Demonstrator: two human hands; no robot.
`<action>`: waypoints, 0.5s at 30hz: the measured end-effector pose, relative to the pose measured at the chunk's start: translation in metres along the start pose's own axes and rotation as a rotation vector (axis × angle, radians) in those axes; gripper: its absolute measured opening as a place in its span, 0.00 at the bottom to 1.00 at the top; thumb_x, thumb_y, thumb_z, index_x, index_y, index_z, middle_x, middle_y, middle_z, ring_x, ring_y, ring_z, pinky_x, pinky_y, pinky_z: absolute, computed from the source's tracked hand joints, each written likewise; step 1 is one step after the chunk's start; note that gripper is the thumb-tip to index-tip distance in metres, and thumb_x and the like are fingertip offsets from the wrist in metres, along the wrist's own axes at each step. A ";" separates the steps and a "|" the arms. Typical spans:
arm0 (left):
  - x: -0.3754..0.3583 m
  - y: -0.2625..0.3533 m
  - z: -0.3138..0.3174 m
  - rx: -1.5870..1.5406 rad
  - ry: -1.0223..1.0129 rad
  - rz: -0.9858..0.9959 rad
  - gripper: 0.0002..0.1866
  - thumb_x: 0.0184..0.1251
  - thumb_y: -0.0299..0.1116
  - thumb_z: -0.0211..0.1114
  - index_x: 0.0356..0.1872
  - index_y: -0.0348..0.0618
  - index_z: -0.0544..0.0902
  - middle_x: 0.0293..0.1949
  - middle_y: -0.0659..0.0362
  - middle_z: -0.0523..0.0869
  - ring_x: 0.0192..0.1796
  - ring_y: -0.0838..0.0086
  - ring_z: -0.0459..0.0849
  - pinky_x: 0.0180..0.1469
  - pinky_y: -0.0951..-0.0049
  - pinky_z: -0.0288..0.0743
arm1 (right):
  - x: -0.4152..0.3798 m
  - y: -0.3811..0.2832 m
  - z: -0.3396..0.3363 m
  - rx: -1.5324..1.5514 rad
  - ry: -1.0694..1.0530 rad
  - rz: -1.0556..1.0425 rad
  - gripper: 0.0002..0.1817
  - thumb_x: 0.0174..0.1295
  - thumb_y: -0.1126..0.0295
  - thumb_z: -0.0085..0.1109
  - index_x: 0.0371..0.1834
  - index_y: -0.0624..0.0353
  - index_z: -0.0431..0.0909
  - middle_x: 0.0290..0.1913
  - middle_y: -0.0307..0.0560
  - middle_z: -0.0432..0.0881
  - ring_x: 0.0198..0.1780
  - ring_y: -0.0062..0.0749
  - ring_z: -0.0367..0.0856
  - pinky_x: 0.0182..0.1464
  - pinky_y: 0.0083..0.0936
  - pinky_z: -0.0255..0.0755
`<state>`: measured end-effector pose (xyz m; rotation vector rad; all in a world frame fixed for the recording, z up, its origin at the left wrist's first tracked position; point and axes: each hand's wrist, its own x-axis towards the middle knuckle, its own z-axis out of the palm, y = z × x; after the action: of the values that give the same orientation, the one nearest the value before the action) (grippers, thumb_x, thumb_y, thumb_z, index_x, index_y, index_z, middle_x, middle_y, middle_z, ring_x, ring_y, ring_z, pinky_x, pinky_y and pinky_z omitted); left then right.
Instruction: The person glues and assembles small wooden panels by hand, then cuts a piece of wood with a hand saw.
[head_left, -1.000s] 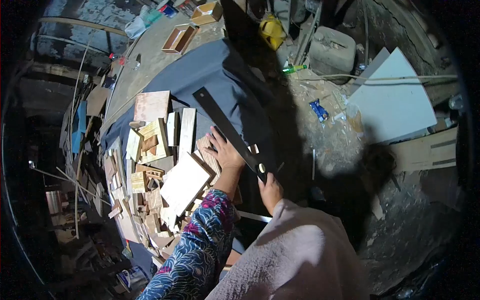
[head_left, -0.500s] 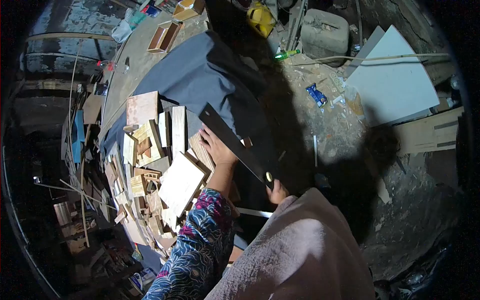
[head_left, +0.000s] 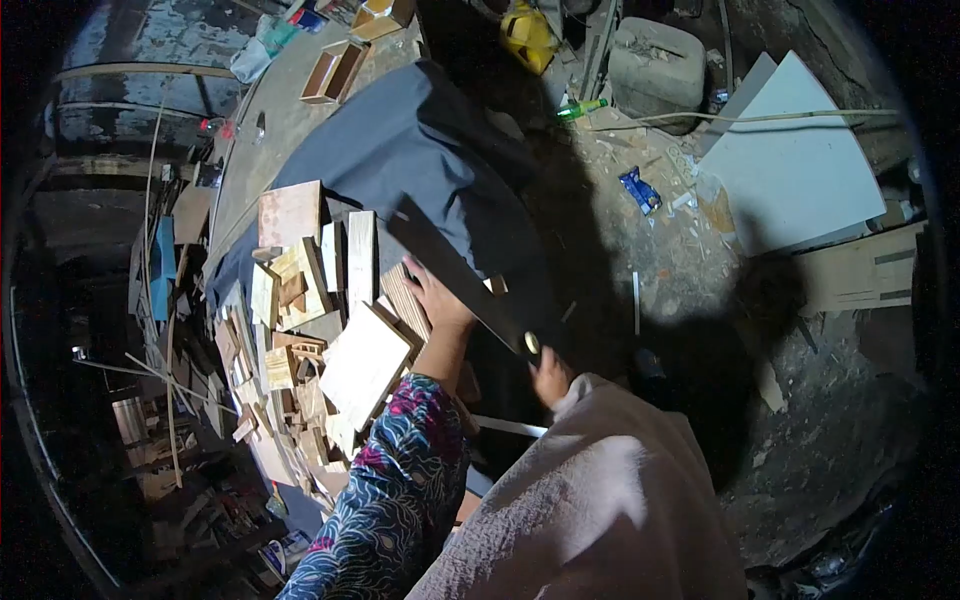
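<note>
My left hand (head_left: 438, 302) presses on a striped wooden piece (head_left: 405, 298), its fingers spread near the saw. My right hand (head_left: 552, 377) is wrapped round the handle of a dark hand saw (head_left: 450, 270), whose blade runs up and left past my left fingers. Beyond the blade a small end of wood (head_left: 495, 285) shows. A pale square board (head_left: 365, 365) lies left of my left wrist. Upright light slats (head_left: 361, 260) and a pinkish board (head_left: 289, 215) stand farther up the pile.
Dark cloth (head_left: 370, 130) drapes over the worktable (head_left: 255, 160). Small wooden boxes (head_left: 333, 72) sit at its far end. On the floor to the right are a grey jerrycan (head_left: 655, 70), a green bottle (head_left: 582, 108), a blue wrapper (head_left: 640, 190) and a white panel (head_left: 790, 165).
The saw and my right hand have shifted slightly up and left along the blade's line. My left hand stays on the striped wood.
</note>
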<state>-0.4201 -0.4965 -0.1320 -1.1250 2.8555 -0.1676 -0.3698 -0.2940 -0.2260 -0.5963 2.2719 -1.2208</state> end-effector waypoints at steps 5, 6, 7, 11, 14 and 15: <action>-0.006 0.000 0.004 0.022 0.043 0.022 0.33 0.61 0.56 0.32 0.64 0.50 0.48 0.66 0.62 0.50 0.68 0.64 0.44 0.61 0.46 0.29 | -0.002 0.008 -0.002 0.025 -0.024 -0.021 0.23 0.47 0.66 0.59 0.44 0.62 0.63 0.33 0.60 0.74 0.35 0.56 0.73 0.37 0.43 0.67; -0.003 -0.002 0.007 -0.024 0.020 0.021 0.33 0.61 0.56 0.30 0.64 0.50 0.47 0.66 0.62 0.49 0.67 0.66 0.45 0.62 0.49 0.30 | 0.019 -0.022 -0.015 -0.035 -0.006 0.003 0.23 0.47 0.66 0.59 0.45 0.62 0.63 0.33 0.60 0.74 0.36 0.56 0.73 0.38 0.43 0.67; 0.000 -0.005 0.007 -0.066 0.005 0.022 0.33 0.61 0.57 0.28 0.65 0.50 0.47 0.66 0.63 0.48 0.67 0.68 0.46 0.63 0.51 0.32 | 0.027 -0.035 -0.031 -0.010 -0.052 -0.030 0.19 0.50 0.68 0.56 0.42 0.67 0.63 0.33 0.65 0.73 0.36 0.56 0.73 0.37 0.41 0.67; 0.002 0.004 0.000 0.052 0.001 -0.024 0.36 0.58 0.49 0.44 0.64 0.42 0.47 0.65 0.47 0.45 0.66 0.47 0.35 0.60 0.40 0.34 | -0.017 0.079 0.030 0.146 -0.126 -0.213 0.24 0.50 0.65 0.57 0.45 0.68 0.63 0.37 0.66 0.73 0.37 0.55 0.74 0.39 0.40 0.68; 0.000 0.005 -0.002 0.130 0.046 -0.011 0.32 0.62 0.55 0.25 0.65 0.50 0.47 0.66 0.60 0.49 0.67 0.67 0.47 0.64 0.54 0.35 | -0.007 0.012 -0.005 -0.006 -0.047 0.053 0.23 0.49 0.64 0.58 0.46 0.63 0.64 0.38 0.62 0.74 0.38 0.53 0.75 0.39 0.38 0.69; -0.002 0.006 -0.009 0.095 0.016 0.007 0.31 0.63 0.54 0.25 0.65 0.51 0.47 0.66 0.60 0.48 0.67 0.66 0.47 0.64 0.55 0.37 | 0.011 -0.008 -0.011 -0.008 0.011 0.011 0.19 0.47 0.65 0.58 0.40 0.61 0.66 0.30 0.58 0.74 0.33 0.53 0.73 0.35 0.43 0.67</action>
<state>-0.4237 -0.4901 -0.1237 -1.1012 2.8309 -0.3094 -0.3840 -0.2969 -0.2162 -0.5805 2.2876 -1.2129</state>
